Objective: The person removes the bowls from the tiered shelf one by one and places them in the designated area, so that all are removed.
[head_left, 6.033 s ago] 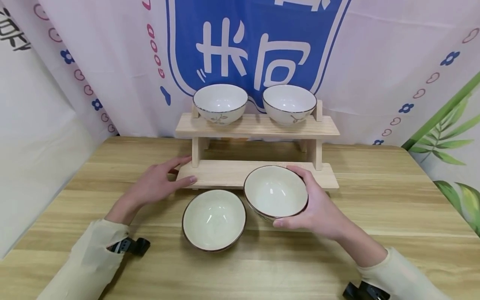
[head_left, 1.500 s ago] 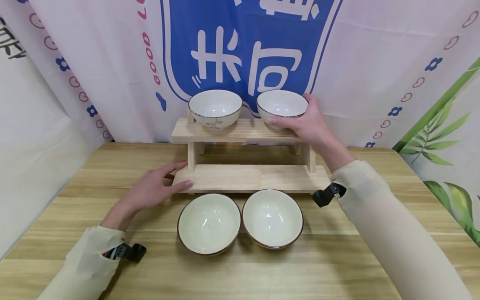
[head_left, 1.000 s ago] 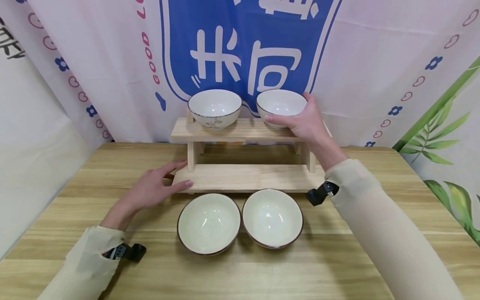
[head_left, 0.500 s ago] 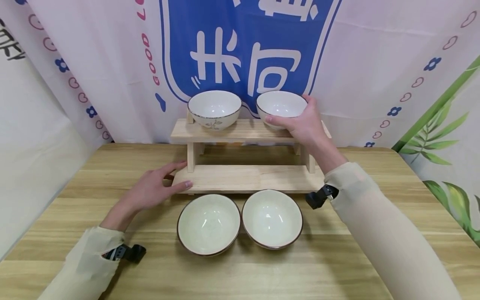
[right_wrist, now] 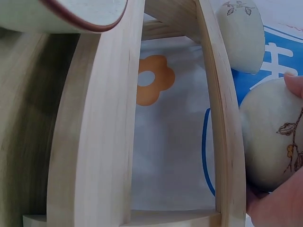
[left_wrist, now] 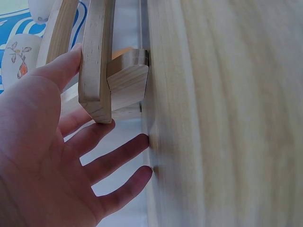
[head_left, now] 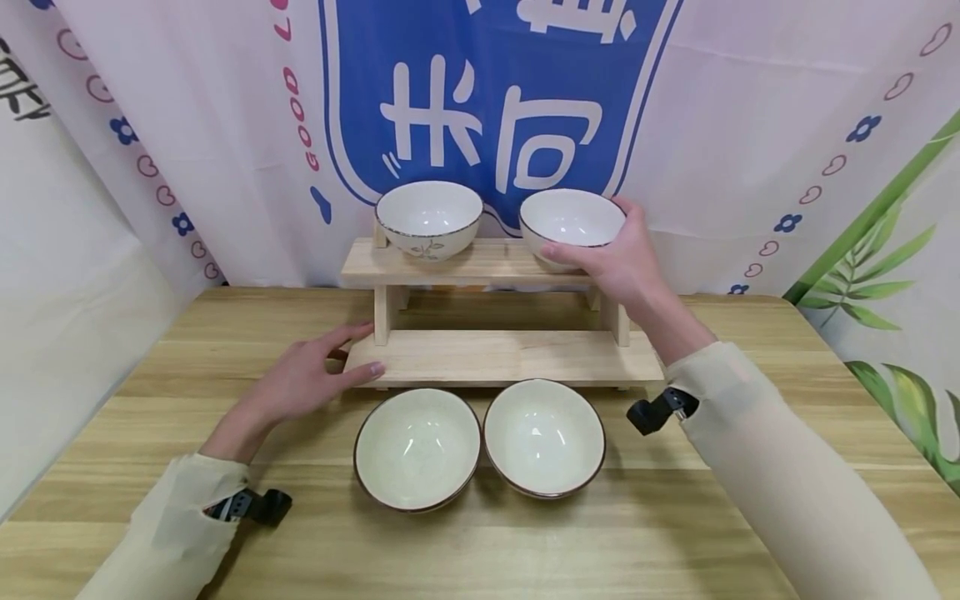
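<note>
At the right of the two-tier wooden stand's upper shelf, my right hand (head_left: 622, 254) grips a white bowl (head_left: 572, 218) with a brown rim, thumb in front and fingers behind. Its plant pattern shows in the right wrist view on the bowl (right_wrist: 270, 137). A matching flowered bowl (head_left: 429, 218) sits on the shelf's left side. My left hand (head_left: 307, 375) holds the left end of the wooden stand (head_left: 480, 357). In the left wrist view its thumb (left_wrist: 66, 66) lies on one face of the lower board, its other fingers spread around the end.
Two cream bowls with brown rims, one left (head_left: 417, 450) and one right (head_left: 544, 437), stand side by side on the wooden table (head_left: 480, 550), just in front of the stand. A printed curtain (head_left: 247, 150) hangs close behind the upper shelf.
Earlier, the right hand held a cream bowl near the lower shelf; that bowl now stands on the table. In the last half second it has shifted the upper right bowl slightly right and nearer.
</note>
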A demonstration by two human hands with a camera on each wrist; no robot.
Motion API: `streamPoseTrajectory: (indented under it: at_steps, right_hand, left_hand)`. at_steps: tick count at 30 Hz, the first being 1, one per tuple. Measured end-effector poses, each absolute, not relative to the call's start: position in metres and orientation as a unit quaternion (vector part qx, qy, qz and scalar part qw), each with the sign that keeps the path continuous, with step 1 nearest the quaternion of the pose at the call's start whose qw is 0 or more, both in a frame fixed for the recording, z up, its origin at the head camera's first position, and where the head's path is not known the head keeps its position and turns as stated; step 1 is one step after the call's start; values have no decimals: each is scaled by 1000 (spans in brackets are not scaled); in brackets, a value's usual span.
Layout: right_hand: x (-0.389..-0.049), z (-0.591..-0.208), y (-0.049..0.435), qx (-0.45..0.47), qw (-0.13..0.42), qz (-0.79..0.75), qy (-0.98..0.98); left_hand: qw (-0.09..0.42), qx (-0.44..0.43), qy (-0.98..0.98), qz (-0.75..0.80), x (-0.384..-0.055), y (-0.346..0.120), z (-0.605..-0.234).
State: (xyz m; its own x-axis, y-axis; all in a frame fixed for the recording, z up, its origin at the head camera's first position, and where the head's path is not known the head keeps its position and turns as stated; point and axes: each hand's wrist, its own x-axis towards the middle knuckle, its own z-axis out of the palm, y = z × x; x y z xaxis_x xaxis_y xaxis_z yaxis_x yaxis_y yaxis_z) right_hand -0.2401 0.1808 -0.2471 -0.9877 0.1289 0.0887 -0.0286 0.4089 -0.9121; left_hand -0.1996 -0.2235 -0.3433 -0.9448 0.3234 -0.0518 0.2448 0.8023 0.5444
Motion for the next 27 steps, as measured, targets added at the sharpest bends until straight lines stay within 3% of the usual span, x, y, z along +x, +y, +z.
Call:
streamPoseTrajectory:
  at_steps: [27]
  right_hand:
    - [-198,-249,213,6,70,557,-827]
  left_hand:
    - [75,148,948,272,-200,-223,-343]
